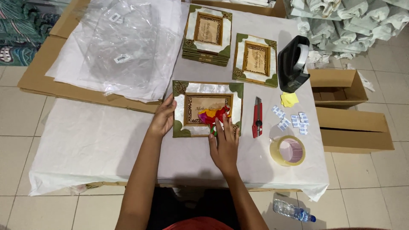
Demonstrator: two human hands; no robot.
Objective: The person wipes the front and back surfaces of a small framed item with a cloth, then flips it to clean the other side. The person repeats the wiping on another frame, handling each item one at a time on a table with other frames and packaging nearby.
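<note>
From the head camera, a picture frame (207, 109) with a pearly face and green corners lies flat on the white-covered table (85, 145), close to the near edge and right in front of the person. The left hand (163, 119) rests against the frame's left edge — fingers loosely curved along the side, steadying it rather than gripping it. The right hand (224, 142) lies palm down at the frame's lower right corner, fingers spread and nearly straight, their tips touching a bright flower decoration (215, 115) in red, orange and purple that sits on the frame's brown centre panel; it presses there and closes around nothing.

Just right of the frame lies a red utility knife (257, 123), lengthwise toward the person. Beyond it are small white-and-blue sachets (292, 120) scattered loosely, a yellow note pad (289, 99), and — nearer the table's edge — a roll of clear packing tape (288, 150). A black tape dispenser (294, 64) stands further back. Behind the frame sit a stack of similar frames (208, 36) and a single one (255, 59) beside it. Clear plastic bags (123, 47) are piled at the far left. On the tiled floor lies a plastic water bottle (294, 211).
</note>
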